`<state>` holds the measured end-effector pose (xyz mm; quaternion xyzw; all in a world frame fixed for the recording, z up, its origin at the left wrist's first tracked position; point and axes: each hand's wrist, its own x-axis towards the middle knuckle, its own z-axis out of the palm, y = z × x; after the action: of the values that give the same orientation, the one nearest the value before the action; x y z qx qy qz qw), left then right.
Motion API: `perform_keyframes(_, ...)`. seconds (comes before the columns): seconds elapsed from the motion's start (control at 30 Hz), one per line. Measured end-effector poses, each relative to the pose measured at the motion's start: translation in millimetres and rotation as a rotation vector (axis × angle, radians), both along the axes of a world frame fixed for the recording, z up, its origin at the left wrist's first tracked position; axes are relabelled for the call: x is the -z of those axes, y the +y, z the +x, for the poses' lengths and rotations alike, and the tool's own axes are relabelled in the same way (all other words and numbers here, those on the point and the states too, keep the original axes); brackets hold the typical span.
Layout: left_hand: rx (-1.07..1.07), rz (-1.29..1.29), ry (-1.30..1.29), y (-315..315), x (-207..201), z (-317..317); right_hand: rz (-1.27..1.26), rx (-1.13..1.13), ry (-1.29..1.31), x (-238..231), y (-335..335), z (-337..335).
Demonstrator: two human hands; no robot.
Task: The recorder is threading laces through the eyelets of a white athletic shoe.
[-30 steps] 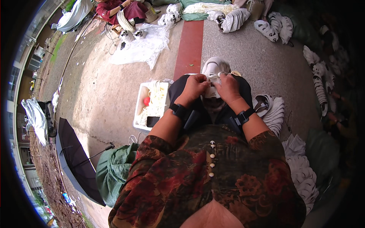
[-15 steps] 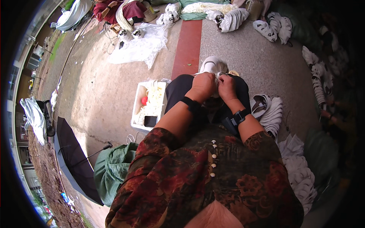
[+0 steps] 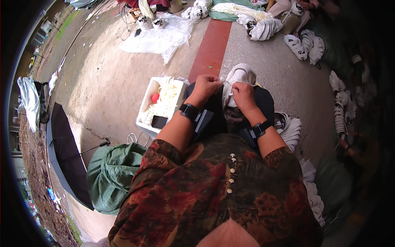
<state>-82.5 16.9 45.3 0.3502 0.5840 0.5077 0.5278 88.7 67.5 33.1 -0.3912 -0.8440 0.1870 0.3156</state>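
A white sneaker (image 3: 242, 73) rests between my knees with its toe pointing away from me. My left hand (image 3: 206, 87) is just left of the shoe, thumb and fingers pinched on a thin white shoelace (image 3: 223, 82). Over the shoe's opening, my right hand (image 3: 243, 96) is closed, its fingertips pinching at the lacing. The lace is very fine here, and its end cannot be made out. Part of the shoe's heel side lies in shadow between my forearms.
Left of my knees stands a white foam box (image 3: 142, 109) with pale laces, a red ball (image 3: 155, 98) and a dark phone (image 3: 159, 122). Stacked white shoes (image 3: 291, 133) lie at my right. An umbrella (image 3: 68, 156) and green cloth (image 3: 113, 177) sit left. People work at the far side.
My hands have come apart, the left moving leftward off the shoe with the lace, uncovering more of the sneaker. The whole view has shifted slightly.
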Motion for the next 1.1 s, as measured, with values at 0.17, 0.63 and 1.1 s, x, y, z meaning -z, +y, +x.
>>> perform_keyframes(0.17, 0.005, 0.070, -0.067, 20.9, 19.8, 15.3, -0.084, 0.033, -0.057, -1.6, -1.2, -0.4)
perform_keyframes(0.63, -0.052, 0.028, 0.319, 43.6, 32.1, 21.0, -0.181, 0.030, 0.033, 3.9, 3.1, 3.1)
perform_keyframes(1.1, -0.007, 0.068, 0.836, 29.6, 10.7, 34.1, -0.162, -0.031, 0.055, 4.8, 5.4, 5.4)
